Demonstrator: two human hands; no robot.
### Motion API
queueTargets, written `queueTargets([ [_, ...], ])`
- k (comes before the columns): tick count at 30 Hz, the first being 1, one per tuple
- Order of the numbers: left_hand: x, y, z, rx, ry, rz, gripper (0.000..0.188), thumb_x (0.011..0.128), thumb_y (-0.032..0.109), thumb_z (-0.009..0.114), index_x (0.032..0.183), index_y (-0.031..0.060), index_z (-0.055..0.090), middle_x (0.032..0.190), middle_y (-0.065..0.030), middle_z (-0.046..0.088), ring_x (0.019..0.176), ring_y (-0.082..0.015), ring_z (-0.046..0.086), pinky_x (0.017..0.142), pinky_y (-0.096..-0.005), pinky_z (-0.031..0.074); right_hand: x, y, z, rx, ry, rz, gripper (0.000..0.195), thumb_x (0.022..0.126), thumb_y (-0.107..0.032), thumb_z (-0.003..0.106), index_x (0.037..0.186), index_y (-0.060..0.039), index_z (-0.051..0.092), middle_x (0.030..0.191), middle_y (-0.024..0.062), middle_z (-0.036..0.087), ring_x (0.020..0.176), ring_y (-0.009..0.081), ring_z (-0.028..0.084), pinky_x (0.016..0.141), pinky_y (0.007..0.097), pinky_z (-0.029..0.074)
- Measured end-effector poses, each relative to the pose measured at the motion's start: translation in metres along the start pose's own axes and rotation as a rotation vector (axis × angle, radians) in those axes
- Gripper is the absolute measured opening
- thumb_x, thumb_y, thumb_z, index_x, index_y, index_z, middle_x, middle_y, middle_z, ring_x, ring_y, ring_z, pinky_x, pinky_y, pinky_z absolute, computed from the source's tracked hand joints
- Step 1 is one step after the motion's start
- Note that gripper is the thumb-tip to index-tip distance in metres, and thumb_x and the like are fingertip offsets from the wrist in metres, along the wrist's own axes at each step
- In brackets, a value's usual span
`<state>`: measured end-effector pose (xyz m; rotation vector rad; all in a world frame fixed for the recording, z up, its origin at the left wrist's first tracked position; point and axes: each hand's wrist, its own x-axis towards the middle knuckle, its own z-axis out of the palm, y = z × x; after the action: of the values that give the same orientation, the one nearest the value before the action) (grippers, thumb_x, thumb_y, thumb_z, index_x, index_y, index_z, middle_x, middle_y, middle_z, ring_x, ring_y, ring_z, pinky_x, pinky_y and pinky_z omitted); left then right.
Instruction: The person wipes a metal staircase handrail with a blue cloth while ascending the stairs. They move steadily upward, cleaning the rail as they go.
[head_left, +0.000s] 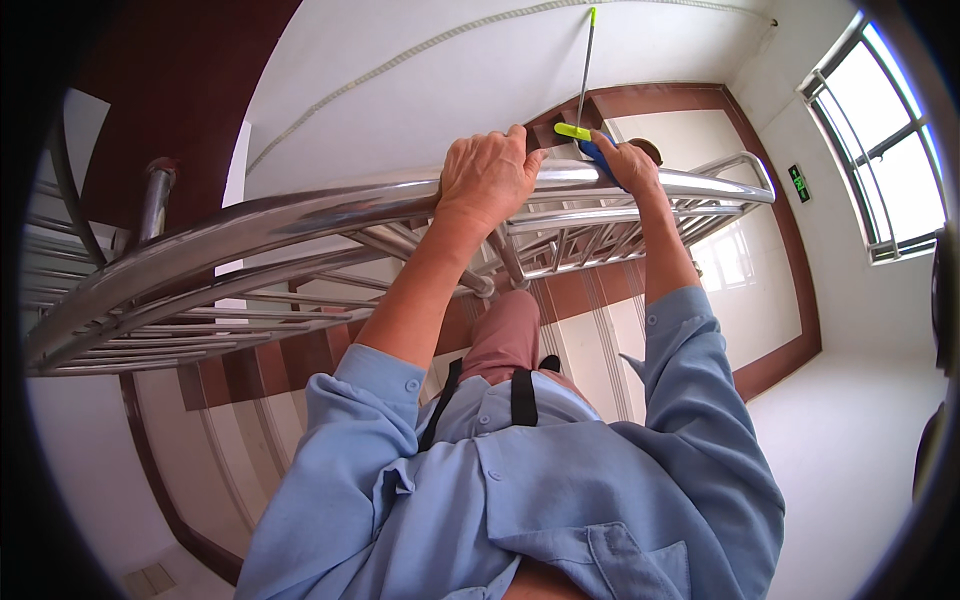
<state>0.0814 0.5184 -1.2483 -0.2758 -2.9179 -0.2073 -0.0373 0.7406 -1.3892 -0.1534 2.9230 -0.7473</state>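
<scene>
My left hand (489, 171) rests over the top of a stainless-steel stair handrail (330, 201), its fingers curled round the far side. Further right along the rail, my right hand (631, 163) presses a blue cloth or mop pad (600, 156) against the metal. A lime-green flat mop head (571, 131) shows right beside the right thumb. From it a thin grey pole (586, 67) with a green tip runs up in front of the white wall. My right fingers are partly hidden, and I cannot tell whether they also grip the mop head.
Below the rail, balusters (559, 247) stand along tiled stairs (600, 330) with brown borders. A landing (772, 277) lies at the right, under a barred window (874, 127) and a green exit sign (799, 184). A round brown object (648, 150) is partly hidden behind my right hand.
</scene>
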Motion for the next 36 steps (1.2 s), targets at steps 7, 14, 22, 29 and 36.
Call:
queueTargets([
  [7,0.0,-0.003,-0.001,0.017,0.001,-0.04,0.039,0.097,0.039,0.059,0.089,0.0018,0.066,0.073,-0.0185,0.07,0.074,-0.0369,0.07,0.072,-0.0464,0.055,-0.032,-0.023,0.004,0.008,0.143,-0.168,0.065,0.102,-0.06,0.031,0.12,-0.0128,0.072,0.112,0.0158,0.072,0.112,0.0379,0.064,0.106,0.0489,0.036],
  [14,0.002,0.005,-0.005,0.092,-0.037,-0.049,0.036,0.097,0.038,0.059,0.088,0.0039,0.067,0.073,-0.0161,0.071,0.074,-0.0347,0.071,0.073,-0.0445,0.055,-0.092,-0.077,0.016,0.31,0.603,-0.341,0.04,0.1,-0.046,0.048,0.113,-0.0154,0.072,0.111,0.0092,0.07,0.112,0.0298,0.061,0.113,0.0504,0.027],
  [22,0.001,0.006,-0.003,0.117,-0.047,-0.027,0.038,0.099,0.039,0.057,0.086,0.0039,0.064,0.07,-0.016,0.068,0.071,-0.0353,0.069,0.07,-0.0453,0.052,-0.047,-0.004,0.025,-0.025,0.535,-0.35,0.027,0.101,-0.035,0.047,0.119,-0.0304,0.066,0.1,0.0038,0.072,0.101,0.0267,0.067,0.11,0.0534,0.03],
  [29,0.002,0.005,-0.005,0.16,-0.099,-0.049,0.041,0.1,0.043,0.056,0.087,0.0052,0.065,0.072,-0.0142,0.069,0.073,-0.0333,0.069,0.069,-0.0453,0.051,-0.003,0.083,0.016,-0.24,0.254,-0.144,0.033,0.101,-0.031,0.044,0.132,-0.032,0.055,0.104,0.0101,0.073,0.103,0.0318,0.067,0.102,0.0525,0.039],
  [36,0.016,0.022,0.007,0.159,-0.359,-0.09,0.059,0.097,0.059,0.051,0.087,0.004,0.071,0.084,-0.017,0.073,0.087,-0.0332,0.072,0.076,-0.0452,0.053,0.012,0.105,0.033,-0.2,0.26,-0.08,0.031,0.102,-0.032,0.042,0.13,-0.0333,0.056,0.105,0.0081,0.073,0.103,0.0304,0.067,0.103,0.05,0.039],
])
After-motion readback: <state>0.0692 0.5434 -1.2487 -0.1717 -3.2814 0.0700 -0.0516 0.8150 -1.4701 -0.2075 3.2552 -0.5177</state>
